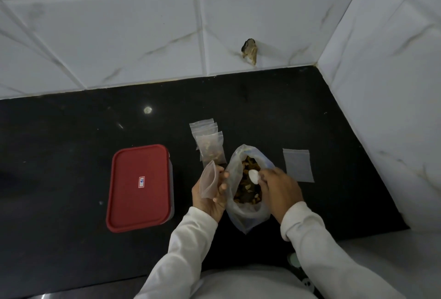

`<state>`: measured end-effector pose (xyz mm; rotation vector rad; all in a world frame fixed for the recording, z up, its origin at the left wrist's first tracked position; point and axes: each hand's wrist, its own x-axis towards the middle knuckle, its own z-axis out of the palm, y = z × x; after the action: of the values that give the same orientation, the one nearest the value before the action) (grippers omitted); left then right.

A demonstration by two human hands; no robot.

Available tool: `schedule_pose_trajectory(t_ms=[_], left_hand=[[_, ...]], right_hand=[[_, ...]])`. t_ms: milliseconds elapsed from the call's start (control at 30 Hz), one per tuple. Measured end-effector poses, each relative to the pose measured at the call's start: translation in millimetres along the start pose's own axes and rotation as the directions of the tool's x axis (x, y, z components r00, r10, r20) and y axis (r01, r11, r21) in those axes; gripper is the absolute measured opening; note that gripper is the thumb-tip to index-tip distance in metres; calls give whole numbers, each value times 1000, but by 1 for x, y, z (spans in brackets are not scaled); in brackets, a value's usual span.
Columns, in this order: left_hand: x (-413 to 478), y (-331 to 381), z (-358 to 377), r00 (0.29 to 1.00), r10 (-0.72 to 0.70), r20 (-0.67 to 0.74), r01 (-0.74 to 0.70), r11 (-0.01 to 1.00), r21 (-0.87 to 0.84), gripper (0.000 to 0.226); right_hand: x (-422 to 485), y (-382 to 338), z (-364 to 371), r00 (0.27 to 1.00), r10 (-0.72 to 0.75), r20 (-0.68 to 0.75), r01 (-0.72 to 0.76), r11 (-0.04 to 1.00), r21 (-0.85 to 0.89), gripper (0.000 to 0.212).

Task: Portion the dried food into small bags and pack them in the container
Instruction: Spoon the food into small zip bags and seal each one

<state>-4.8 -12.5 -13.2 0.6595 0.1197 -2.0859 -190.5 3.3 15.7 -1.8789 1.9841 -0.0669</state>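
A big clear plastic bag (248, 215) stands open on the black counter, with brown dried food (247, 193) inside. My right hand (279, 189) holds a small white spoon (253, 176) over the bag's mouth. Just left of the big bag, my left hand (210, 200) grips an empty small zip bag (208, 183) held upright. Behind it lie filled small bags (211, 147) in a short overlapping row. Left of everything is the container, shut under its red lid (139, 186).
One flat empty zip bag (298, 165) lies right of the big bag. White tiled walls close the counter (71, 136) at the back and right. A brownish chipped spot (249, 51) marks the back wall. The counter's front edge is near my body.
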Motion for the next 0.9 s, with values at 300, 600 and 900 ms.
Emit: schedule_pose_trajectory(t_ms=[300,600,900], left_hand=[[16,-3,6,980,79,-180,-53,988,143,38],[26,-3,7,945,119,-305,-63,980,188,39],[32,-4,8,937,122,-329,-54,976,210,37]], right_hand=[[22,-5,7,992,-87,-91,83,996,-41,41],[23,4,30,970,-245,9,245,969,-34,71],[18,1,19,911,-409,52,412,896,-164,61]])
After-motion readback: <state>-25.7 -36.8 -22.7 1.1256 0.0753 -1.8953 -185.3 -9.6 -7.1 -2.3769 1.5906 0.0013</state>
